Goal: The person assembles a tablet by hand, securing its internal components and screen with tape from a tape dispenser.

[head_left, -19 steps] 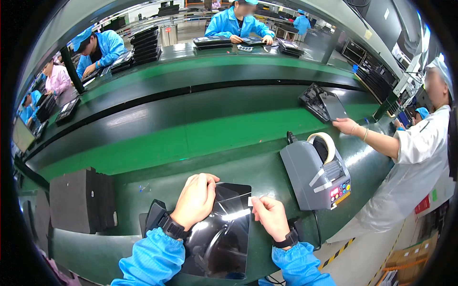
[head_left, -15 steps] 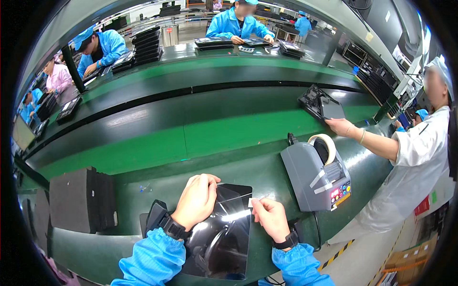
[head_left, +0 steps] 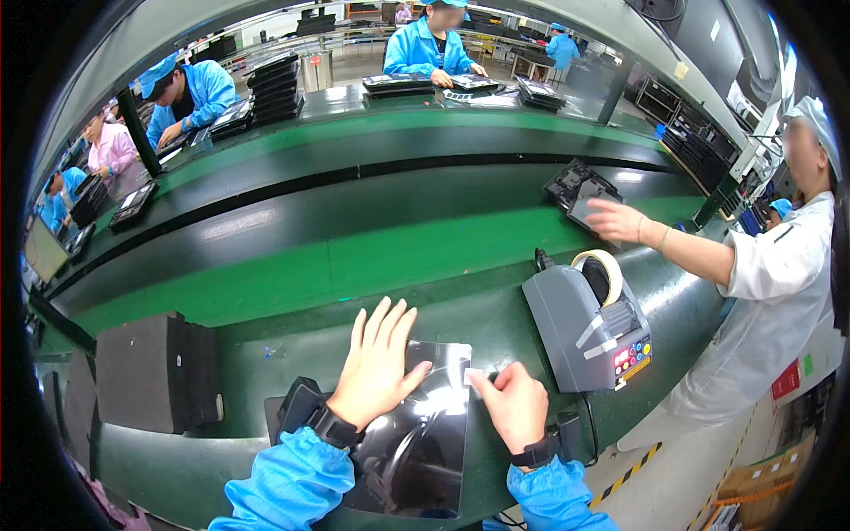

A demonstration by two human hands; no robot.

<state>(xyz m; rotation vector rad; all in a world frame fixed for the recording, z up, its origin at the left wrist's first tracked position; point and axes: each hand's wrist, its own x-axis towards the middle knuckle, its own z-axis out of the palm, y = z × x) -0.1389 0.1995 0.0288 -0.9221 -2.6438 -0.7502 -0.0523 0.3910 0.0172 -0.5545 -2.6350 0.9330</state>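
A glossy black rectangular panel [head_left: 412, 465] lies on the green bench in front of me, bright reflections across its surface. My left hand [head_left: 376, 372] rests over its upper left part, fingers stretched and spread, holding nothing. At the panel's upper right edge, my right hand [head_left: 515, 407] pinches a small white tab [head_left: 471, 377] between thumb and forefinger. The tab touches or overlaps the edge; whether it is stuck down I cannot tell. Both wrists wear black straps with dark blocks.
A grey tape dispenser [head_left: 567, 332] with a cream tape roll stands right of my right hand. Dark foam blocks [head_left: 146, 376] are stacked at left. Beyond, a person in white reaches toward a black tray [head_left: 567, 181] on the conveyor. Other workers sit across the line.
My left hand's fingers have straightened and spread. The right hand still pinches the white tab at the edge. The person in white has let go of the black tray.
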